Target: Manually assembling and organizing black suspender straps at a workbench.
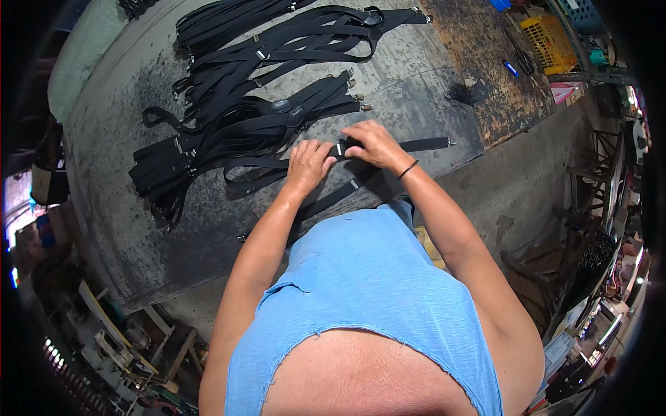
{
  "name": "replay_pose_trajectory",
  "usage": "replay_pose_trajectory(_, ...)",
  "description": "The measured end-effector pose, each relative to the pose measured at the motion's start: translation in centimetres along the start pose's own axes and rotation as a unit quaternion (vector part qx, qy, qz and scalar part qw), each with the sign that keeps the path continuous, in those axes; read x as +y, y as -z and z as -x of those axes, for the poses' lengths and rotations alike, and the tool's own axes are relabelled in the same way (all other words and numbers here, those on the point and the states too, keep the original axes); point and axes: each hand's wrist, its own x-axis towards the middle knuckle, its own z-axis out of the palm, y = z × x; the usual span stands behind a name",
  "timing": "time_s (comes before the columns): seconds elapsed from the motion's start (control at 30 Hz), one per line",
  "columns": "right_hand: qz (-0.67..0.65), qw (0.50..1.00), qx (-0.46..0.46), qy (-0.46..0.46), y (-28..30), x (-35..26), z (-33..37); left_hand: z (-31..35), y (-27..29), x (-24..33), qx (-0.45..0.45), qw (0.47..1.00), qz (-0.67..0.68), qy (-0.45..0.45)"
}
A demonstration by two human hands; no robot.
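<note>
Left hand [310,165] and right hand [374,145] clamp their grip on a flat black fabric strap [427,144], which uneven pulling could twist.

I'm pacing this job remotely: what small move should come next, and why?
Probably draw the black suspender strap gently straight: the left hand and right hand are on either side of its silver slider, while a slack strap loop curls left of the left hand.
</note>
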Motion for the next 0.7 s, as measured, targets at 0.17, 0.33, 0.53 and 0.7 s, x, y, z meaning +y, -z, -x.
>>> replay_pose_trajectory(0.17,0.063,0.998,0.003,0.018,-2.4,-0.7,-0.1,0.0,-0.1,-0.2,0.007,1.000,0.005,0.006)
replay_pose_trajectory(0.33,0.059,0.997,0.023,0.031,-2.6,-0.3,0.1,0.0,-0.5,-0.5,0.016,1.000,0.007,-0.008)
replay_pose_trajectory(0.53,0.033,0.997,0.046,0.056,-2.9,0.5,0.2,-0.2,-0.2,-0.4,0.010,1.000,0.013,-0.002)
replay_pose_trajectory(0.7,0.011,0.997,0.056,0.058,-3.0,0.7,0.4,-0.3,0.1,-0.3,0.004,1.000,0.016,0.002)
